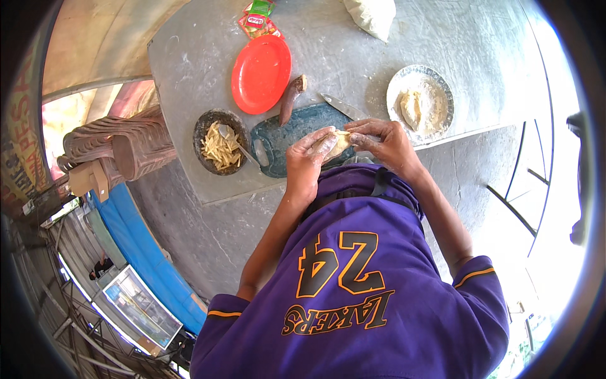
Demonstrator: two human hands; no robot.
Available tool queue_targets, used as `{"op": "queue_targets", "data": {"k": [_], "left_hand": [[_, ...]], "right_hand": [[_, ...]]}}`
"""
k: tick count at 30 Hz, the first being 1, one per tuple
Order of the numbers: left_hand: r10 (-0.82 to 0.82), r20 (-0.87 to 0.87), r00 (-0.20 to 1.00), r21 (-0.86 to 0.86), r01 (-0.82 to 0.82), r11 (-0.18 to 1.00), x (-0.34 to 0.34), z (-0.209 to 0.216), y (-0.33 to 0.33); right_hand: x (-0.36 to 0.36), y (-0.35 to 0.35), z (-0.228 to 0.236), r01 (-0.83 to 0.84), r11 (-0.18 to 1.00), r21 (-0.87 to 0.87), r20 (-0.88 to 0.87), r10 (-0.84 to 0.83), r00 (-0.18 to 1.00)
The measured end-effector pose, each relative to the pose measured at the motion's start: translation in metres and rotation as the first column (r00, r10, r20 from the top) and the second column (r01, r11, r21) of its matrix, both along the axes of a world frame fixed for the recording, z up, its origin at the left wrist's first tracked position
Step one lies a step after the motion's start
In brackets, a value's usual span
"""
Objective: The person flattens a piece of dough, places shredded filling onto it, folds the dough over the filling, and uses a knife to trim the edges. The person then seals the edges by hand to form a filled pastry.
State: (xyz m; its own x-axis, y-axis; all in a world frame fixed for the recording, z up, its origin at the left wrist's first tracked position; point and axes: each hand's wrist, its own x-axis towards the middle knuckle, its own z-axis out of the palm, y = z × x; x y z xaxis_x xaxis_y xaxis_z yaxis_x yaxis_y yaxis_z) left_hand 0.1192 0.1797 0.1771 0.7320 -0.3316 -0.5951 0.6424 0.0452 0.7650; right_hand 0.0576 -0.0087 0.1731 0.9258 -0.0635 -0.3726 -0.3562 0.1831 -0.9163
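Between my two hands, close to my body at the table's near edge, is a pale piece of dough [341,144]. The fingers of my left hand [305,163] are closed on its left side, and my right hand [386,144] pinches its upper right end. Flour whitens the fingers of both. Just beyond lies a blue-green cutting board [278,146], with a knife [344,107] at its far right. To the right, a patterned plate [395,85] carries loose flour and a shaped dough piece [411,108]. On the left, a dark stone bowl [199,136] holds pale cut strips [221,146] and a spoon [247,150].
A brown stone or wooden pestle [291,100] rests against the board's far edge. Beyond it sit a red oval plate [261,73], small colourful packets [259,20] and a white bag [374,16] on the grey table [470,38]. Stacked brown chairs [126,144] stand left.
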Motion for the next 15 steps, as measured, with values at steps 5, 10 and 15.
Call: {"op": "queue_targets", "data": {"k": [5, 10, 15], "left_hand": [[0.009, -0.019, 1.0, -0.02, -0.01, 1.0, 0.0072, -0.002, -0.0016], [-0.034, 0.007, 0.999, -0.004, 0.034, 0.999, 0.0086, -0.001, -0.0011], [-0.031, -0.028, 0.999, 0.01, 0.032, 0.999, 0.0087, -0.0007, -0.0008]], "right_hand": [[0.0012, 0.0007, 0.0031, 0.138, 0.984, 0.114, -0.05, -0.133, 0.99], [0.0007, -0.0009, 0.001, 0.023, 0.999, -0.047, -0.108, -0.028, 0.994], [0.0017, -0.0024, 0.0015, -0.009, 1.0, -0.03, -0.083, 0.006, 0.997]]}}
